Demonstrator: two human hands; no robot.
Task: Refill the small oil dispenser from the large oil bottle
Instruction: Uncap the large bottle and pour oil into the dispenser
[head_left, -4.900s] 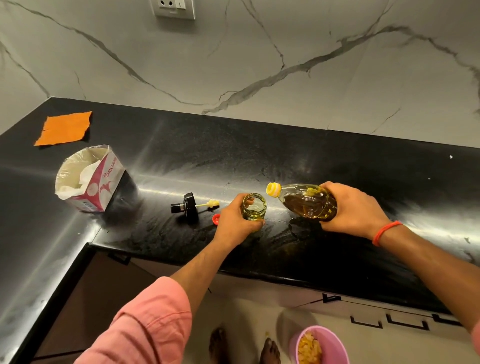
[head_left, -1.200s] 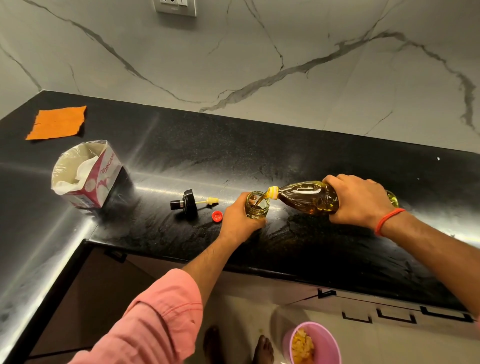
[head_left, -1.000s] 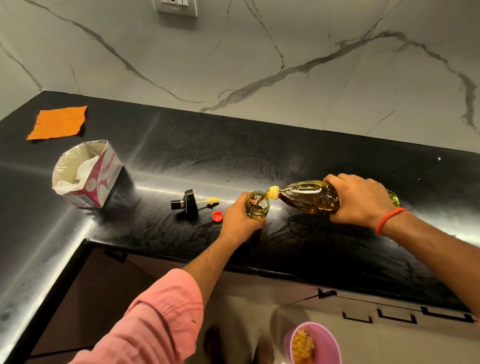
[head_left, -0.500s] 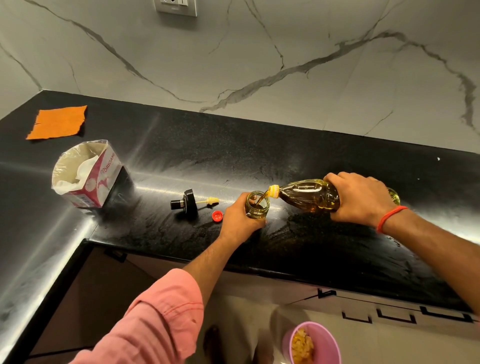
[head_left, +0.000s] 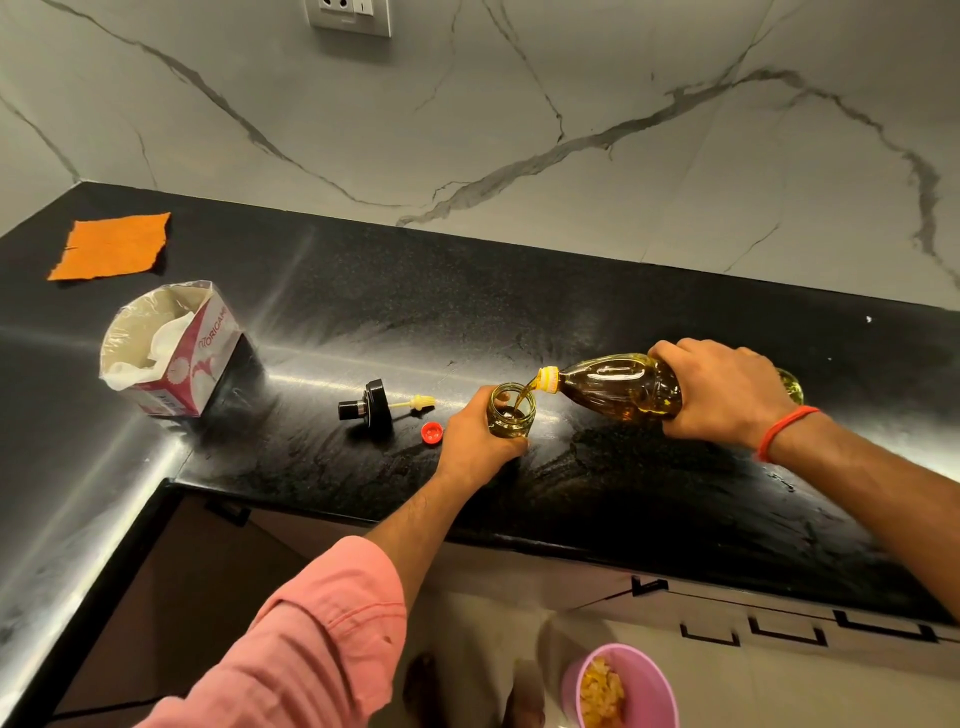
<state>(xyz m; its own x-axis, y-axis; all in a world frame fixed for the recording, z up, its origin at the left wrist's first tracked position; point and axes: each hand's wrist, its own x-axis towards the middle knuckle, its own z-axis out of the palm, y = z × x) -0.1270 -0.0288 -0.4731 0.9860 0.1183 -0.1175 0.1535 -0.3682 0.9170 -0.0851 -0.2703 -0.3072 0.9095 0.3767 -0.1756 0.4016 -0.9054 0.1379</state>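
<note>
The small glass oil dispenser (head_left: 511, 415) stands upright and open on the black counter (head_left: 623, 499), gripped around its side by my left hand (head_left: 475, 441). My right hand (head_left: 722, 395) holds the large oil bottle (head_left: 618, 387) tipped nearly flat, its yellow neck over the dispenser's mouth. A thin stream of amber oil runs from the neck into the dispenser. The dispenser's black lid with its yellow brush (head_left: 371, 408) lies on the counter to the left. Beside it sits the red bottle cap (head_left: 431, 432).
An open tissue box (head_left: 171, 348) stands at the left, with an orange cloth (head_left: 111, 246) behind it near the wall. The counter turns a corner at the left. On the floor below is a pink bowl of food (head_left: 621, 686), next to my feet.
Since 4.9 s ago the bottle has tipped over the dispenser and oil has started to flow. In the last second the stream continues and both hands stay almost still.
</note>
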